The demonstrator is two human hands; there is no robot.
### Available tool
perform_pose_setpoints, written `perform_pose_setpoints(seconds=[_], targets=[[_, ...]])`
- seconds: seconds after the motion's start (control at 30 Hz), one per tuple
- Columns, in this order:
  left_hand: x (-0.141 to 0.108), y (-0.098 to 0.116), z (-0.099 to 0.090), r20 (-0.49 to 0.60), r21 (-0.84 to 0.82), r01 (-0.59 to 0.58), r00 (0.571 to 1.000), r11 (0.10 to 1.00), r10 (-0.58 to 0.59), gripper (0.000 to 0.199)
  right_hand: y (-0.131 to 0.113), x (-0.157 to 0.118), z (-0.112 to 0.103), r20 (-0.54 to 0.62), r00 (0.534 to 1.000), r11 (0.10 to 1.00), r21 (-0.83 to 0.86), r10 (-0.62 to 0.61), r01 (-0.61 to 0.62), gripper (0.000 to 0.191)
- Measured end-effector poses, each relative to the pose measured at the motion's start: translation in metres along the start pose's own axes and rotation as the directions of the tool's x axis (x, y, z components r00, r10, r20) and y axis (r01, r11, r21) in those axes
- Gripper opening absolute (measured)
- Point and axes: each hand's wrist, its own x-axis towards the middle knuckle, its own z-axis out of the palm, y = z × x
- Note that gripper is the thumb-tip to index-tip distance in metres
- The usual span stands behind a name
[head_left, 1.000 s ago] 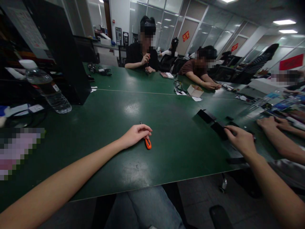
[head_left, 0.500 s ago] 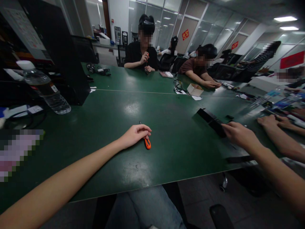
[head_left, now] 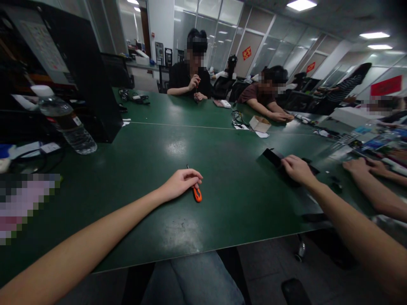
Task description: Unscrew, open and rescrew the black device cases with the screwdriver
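My left hand [head_left: 180, 184] rests on the green table [head_left: 219, 178], fingers curled over a screwdriver [head_left: 197, 195] with an orange handle. The handle's end shows below the fingers; a short bit of the dark shaft [head_left: 187, 166] sticks out beyond the hand. Farther right, my right hand [head_left: 297, 168] is closed on a black oblong case [head_left: 272, 157]. Part of that case is hidden behind the hand. Small dark pieces [head_left: 336, 184] lie on the table to the right of my right wrist.
At the left stand a water bottle [head_left: 68, 123] and a tall black cabinet [head_left: 95, 80]. A small open box [head_left: 260, 124] and cables [head_left: 238, 120] lie toward the far side. Another person's hand [head_left: 356, 166] rests at the right. Two people sit across the table.
My right hand has moved left and away from me, from the near end of the black case toward its middle. My left hand has stayed over the screwdriver.
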Motion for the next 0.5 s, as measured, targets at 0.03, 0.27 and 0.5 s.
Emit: perform_pose_setpoints(seconds=[0.03, 0.27, 0.5], targets=[[0.000, 0.000, 0.000, -0.002, -0.003, -0.001, 1.000, 1.000, 0.001, 0.017, 0.000, -0.002, 0.006, 0.011, 1.000, 1.000, 0.015, 0.009, -0.009, 0.025], [0.000, 0.001, 0.002, -0.006, -0.024, 0.005, 1.000, 1.000, -0.005, 0.012, 0.017, -0.006, -0.014, -0.026, 0.990, 0.988, 0.075, 0.138, -0.136, 0.027], [-0.001, 0.004, 0.001, -0.003, -0.009, 0.016, 1.000, 1.000, -0.016, 0.013, 0.022, -0.013, -0.008, -0.002, 0.993, 0.989, 0.091, 0.118, -0.118, 0.020]])
